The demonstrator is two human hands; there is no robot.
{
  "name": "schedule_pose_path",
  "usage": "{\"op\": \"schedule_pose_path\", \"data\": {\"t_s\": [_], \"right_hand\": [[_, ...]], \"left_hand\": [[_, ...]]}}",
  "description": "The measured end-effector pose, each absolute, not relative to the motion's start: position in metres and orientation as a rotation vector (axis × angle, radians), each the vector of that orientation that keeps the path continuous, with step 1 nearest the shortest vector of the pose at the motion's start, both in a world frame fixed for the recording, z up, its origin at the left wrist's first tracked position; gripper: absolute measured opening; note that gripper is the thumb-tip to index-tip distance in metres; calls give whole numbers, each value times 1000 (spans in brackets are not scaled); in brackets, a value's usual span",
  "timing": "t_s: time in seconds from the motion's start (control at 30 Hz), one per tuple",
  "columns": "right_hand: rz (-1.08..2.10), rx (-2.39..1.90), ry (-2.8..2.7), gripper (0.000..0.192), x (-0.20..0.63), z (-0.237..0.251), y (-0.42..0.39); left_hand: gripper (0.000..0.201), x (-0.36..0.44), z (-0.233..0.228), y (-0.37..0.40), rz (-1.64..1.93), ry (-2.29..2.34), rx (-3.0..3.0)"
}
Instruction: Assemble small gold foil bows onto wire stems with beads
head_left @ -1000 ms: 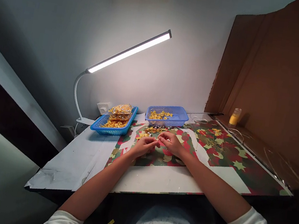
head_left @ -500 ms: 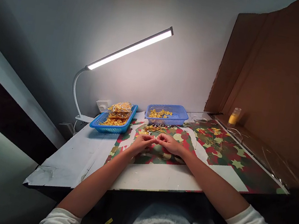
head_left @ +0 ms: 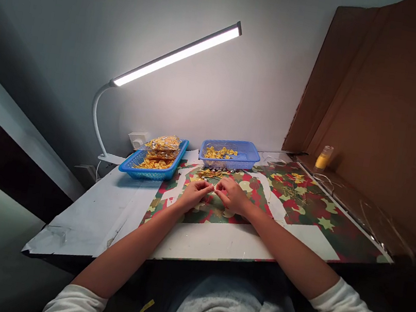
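Fingerwork seems underway: left hand (head_left: 195,195) and right hand (head_left: 233,196) are pinched, contents unclear, near loose gold pieces (head_left: 211,174), next move likely needing steadiness.

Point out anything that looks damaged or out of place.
The camouflage-patterned covering looks torn or worn: ragged white patches break its print to either side of the left hand and right hand. A yellow strip seems out of place, below the table's front edge.
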State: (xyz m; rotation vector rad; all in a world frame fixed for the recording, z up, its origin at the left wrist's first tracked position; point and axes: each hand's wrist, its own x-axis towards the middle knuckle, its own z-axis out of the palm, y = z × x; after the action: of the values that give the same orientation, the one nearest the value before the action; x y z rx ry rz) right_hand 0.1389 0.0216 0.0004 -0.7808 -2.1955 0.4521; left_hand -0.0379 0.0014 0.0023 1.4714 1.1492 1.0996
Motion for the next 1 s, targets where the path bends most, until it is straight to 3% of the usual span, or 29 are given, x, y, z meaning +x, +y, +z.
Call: {"op": "schedule_pose_path", "data": {"t_s": [0.67,1.0], "right_hand": [[529,-746,-2190,11,139,0,22],[786,-743,-2146,12,136,-2,21]], "left_hand": [[22,-41,3,1,893,1093,1725],[32,-41,0,-1,871,1046,1726]]}}
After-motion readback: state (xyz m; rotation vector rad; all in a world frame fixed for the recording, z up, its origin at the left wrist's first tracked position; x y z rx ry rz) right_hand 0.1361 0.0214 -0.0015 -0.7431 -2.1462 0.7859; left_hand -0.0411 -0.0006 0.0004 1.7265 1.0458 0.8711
